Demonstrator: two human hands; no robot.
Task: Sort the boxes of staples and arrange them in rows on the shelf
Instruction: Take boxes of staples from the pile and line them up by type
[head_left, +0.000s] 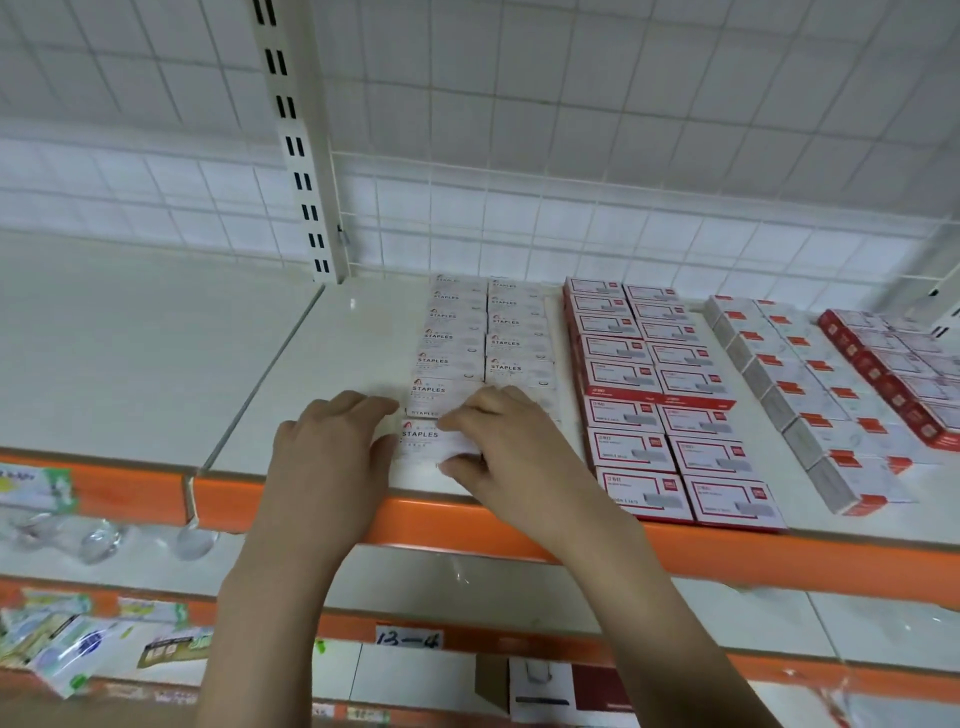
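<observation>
Hands bracketing front white staples box (423, 441) on shelf (322, 364): left hand (332, 447) pressing flat against left end, right hand (498, 441) gripping right end; box lying crosswise

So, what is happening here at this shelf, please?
A person is stocking staple boxes on the shelf. Both hands are on the front white box marked STAPLES: the left hand rests against its left side, the right hand grips its right end. Red-bordered boxes already lie in rows to the right.
</observation>
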